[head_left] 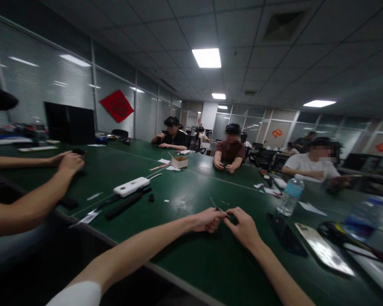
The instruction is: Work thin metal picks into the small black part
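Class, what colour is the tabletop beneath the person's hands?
The tabletop is dark green, best seen in the head view.

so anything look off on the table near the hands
One thing stands out: a white paper tag sits right at the near edge of the green table, at the end of a thin dark strip, and may slip off. Nothing looks spilled.

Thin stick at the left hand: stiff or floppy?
The thin stick juts straight out past the left hand without visible droop, so it's probably fairly stiff. It's so slender that it's likely light and might flex or snap under a hard push. Blur hides its material.
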Demonstrator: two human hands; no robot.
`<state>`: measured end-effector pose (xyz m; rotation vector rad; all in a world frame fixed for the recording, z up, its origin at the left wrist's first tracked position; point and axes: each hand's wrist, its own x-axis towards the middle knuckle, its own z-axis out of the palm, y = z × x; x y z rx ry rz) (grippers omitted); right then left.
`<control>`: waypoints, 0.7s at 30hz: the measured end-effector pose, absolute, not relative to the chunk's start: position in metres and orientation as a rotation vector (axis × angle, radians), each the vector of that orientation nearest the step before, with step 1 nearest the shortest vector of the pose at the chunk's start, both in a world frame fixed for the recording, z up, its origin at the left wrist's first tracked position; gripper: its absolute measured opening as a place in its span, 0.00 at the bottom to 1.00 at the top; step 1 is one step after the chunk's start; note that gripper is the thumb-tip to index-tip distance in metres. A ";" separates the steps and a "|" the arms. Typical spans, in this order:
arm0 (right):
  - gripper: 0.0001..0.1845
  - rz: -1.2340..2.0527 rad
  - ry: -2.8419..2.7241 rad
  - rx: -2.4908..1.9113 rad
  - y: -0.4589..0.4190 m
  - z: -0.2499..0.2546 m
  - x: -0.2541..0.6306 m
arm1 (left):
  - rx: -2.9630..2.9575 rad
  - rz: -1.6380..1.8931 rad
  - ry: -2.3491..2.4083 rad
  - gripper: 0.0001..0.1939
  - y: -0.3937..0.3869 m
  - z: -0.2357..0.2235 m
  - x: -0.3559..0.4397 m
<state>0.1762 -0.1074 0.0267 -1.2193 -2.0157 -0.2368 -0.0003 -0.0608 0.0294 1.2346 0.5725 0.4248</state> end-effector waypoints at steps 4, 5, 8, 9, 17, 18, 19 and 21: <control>0.11 -0.220 -1.986 -1.221 -0.109 0.028 0.175 | 1.235 0.423 0.562 0.24 -0.061 0.029 0.000; 0.11 -0.215 -1.978 -1.215 -0.110 0.029 0.175 | 1.237 0.430 0.569 0.24 -0.061 0.030 0.000; 0.12 -0.194 -1.921 -1.185 -0.112 0.034 0.175 | 1.256 0.404 0.604 0.20 -0.060 0.031 -0.001; 0.12 -0.186 -1.889 -1.175 -0.113 0.037 0.176 | 1.268 0.371 0.615 0.19 -0.060 0.031 -0.001; 0.14 -0.153 -1.410 -1.097 -0.136 0.085 0.188 | 1.268 0.227 0.562 0.14 -0.052 0.024 -0.007; 0.14 -0.111 -1.298 -1.063 -0.143 0.098 0.188 | 1.258 0.230 0.553 0.14 -0.051 0.024 -0.008; 0.14 -0.077 -1.203 -0.999 -0.153 0.112 0.188 | 1.252 0.232 0.549 0.14 -0.050 0.023 -0.008; 0.11 -0.044 -1.096 -0.789 -0.178 0.144 0.185 | 1.249 0.232 0.544 0.14 -0.050 0.022 -0.008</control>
